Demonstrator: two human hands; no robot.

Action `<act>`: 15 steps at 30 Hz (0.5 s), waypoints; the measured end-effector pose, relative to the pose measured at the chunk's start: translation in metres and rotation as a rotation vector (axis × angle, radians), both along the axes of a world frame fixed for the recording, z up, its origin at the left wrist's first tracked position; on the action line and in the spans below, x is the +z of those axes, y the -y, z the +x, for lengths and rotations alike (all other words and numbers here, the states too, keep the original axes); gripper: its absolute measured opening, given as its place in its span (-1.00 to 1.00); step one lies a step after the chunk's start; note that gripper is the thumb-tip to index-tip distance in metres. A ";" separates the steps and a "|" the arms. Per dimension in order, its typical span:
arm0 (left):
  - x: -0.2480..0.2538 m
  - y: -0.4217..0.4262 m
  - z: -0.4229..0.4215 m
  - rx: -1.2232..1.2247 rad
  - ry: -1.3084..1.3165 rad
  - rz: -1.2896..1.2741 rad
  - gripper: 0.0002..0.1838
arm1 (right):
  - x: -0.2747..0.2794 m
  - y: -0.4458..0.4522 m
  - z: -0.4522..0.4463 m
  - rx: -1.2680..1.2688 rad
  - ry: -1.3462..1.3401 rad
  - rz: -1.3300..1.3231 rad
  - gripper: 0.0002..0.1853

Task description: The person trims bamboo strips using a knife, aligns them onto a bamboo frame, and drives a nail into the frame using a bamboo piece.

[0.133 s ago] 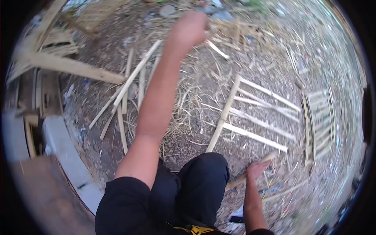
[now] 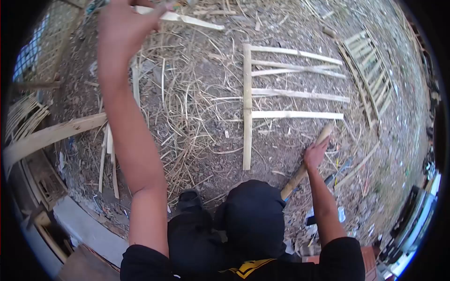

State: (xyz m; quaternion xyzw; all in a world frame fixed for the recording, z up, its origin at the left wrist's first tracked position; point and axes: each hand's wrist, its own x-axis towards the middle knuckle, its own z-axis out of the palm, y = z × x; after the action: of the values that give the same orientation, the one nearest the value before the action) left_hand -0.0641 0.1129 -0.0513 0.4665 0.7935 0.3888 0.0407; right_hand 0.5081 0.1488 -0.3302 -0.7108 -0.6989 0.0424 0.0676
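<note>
Pale wood all round. Far L, below & outside the L hand (image 2: 124,28), a plank (image 2: 56,136) runs in toward the forearm, w/ a grey slab (image 2: 89,229) under it, nearer the body. Some loose sticks (image 2: 104,159) lie by that forearm, prob parked within reach.

L hand's out at full stretch, blurred & cut off by the top edge; looks like thumb + fingers pinch 1 flat strip (image 2: 199,22) nr its end, the rest poking out toward the R. Held that way, prob so most of its length is free of the fingers.

Shavings (image 2: 185,126) lie in a tangle btwn the 2 hands. Just past them, nearer the R hand (image 2: 316,154), 1 bar (image 2: 247,107) lies on the ground w/ at least 4 slats (image 2: 297,115) set side-on to it, running R. They're spaced out, prob to leave gaps; 2 sit close & seem to cross.

R hand's low, laid on a thick stick (image 2: 294,181) beside the knee (image 2: 255,210), fingers stretched along it, maybe for support; can't tell if they wrap round.

Beyond the R hand, up & farther R, a ladder-like frame (image 2: 365,88) lies flat, apart from the bar, prob out of the way.
</note>
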 end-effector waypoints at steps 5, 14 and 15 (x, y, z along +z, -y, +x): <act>-0.040 0.001 0.000 0.189 0.067 0.368 -0.67 | 0.008 0.005 -0.030 -0.088 -0.029 -0.036 -0.27; -0.065 -0.006 -0.008 0.028 0.470 0.818 -0.54 | 0.001 0.036 -0.016 0.010 0.067 0.357 -0.39; -0.059 -0.002 -0.007 -0.002 0.481 0.806 -0.54 | 0.008 0.057 -0.023 -0.022 0.071 0.351 -0.39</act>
State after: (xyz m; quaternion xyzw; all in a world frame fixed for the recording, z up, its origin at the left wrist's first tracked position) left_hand -0.0713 0.1153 -0.1099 0.3423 0.5469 0.7630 0.0395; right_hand 0.4852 0.0918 -0.3223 -0.6966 -0.6897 -0.1061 0.1666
